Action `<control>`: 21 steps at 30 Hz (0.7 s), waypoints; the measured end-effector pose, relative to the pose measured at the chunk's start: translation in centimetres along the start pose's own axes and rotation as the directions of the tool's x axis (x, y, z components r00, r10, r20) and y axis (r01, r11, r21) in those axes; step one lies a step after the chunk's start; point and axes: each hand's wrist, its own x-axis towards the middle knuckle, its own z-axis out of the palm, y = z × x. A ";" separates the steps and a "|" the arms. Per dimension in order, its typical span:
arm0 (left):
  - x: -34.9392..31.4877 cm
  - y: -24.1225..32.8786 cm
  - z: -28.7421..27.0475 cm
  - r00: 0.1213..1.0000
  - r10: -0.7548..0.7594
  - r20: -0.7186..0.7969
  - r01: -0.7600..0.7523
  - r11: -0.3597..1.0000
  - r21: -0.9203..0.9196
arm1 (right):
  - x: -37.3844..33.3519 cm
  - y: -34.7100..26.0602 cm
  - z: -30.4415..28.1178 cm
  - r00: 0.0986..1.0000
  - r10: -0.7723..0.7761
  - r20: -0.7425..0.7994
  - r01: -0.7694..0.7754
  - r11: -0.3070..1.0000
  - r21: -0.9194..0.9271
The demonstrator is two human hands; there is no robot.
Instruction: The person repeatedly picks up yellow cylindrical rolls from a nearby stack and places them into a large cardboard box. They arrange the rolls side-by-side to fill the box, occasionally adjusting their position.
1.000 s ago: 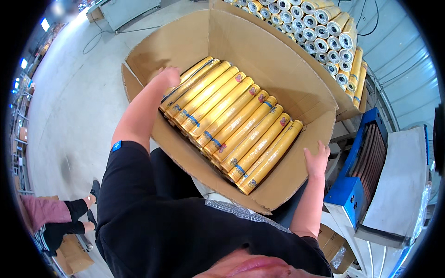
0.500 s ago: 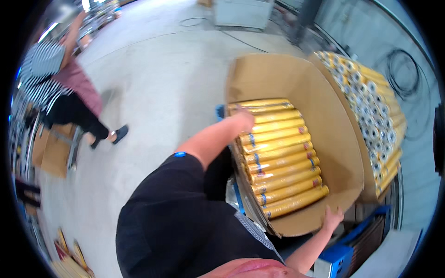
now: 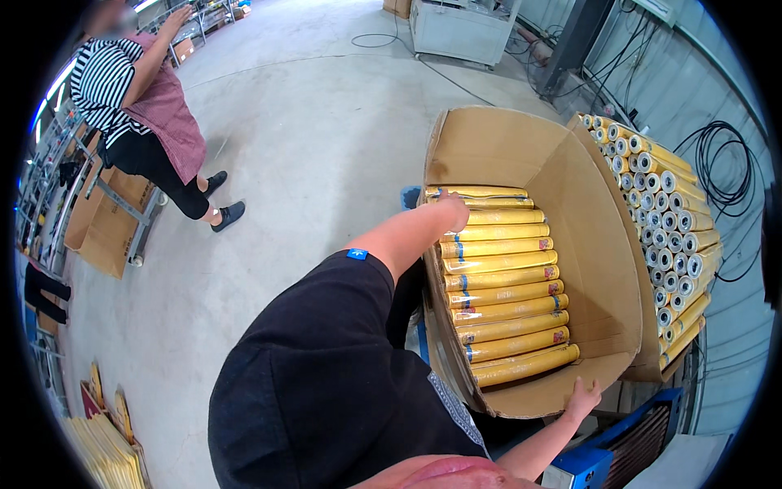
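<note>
A large open cardboard box [image 3: 607, 269] stands in front of me, holding a row of yellow plastic-wrapped rolls [image 3: 513, 297] laid side by side. My left hand [image 3: 450, 212] reaches over the box's left wall to the left ends of the far rolls. Its fingers point away from me and are mostly hidden, so any grip there cannot be made out. At the near right corner, my right hand [image 3: 583, 398] grips the box's edge, with fingertips showing over the cardboard.
A tall stack of yellow rolls with white ends [image 3: 668, 220] rises right of the box. A blue machine part [image 3: 586, 466] sits at lower right. Black cables [image 3: 725, 175] hang on the wall. At left a person in a striped top [image 3: 106, 85] stands near another carton [image 3: 102, 224].
The view has shifted, so the box sits slightly further right and lower. Both my hands keep their places at the rolls and the box edge. The other person's raised arm has moved.
</note>
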 end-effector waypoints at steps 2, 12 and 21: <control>-1.2 -0.3 -1.0 1.000 -0.008 -0.004 0.008 0.999 -0.031 | -0.4 -1.8 -0.2 1.000 0.006 0.019 -0.006 1.000 0.003; -2.6 -0.4 -1.2 0.778 -0.294 -0.555 -0.173 0.749 -0.640 | -2.2 -4.1 -0.8 0.987 0.158 0.010 -0.129 0.769 0.626; 3.3 -3.5 1.1 0.672 -0.215 -0.708 -0.153 0.896 -0.418 | -2.0 3.3 -1.0 0.838 0.534 0.107 -0.099 -0.045 0.994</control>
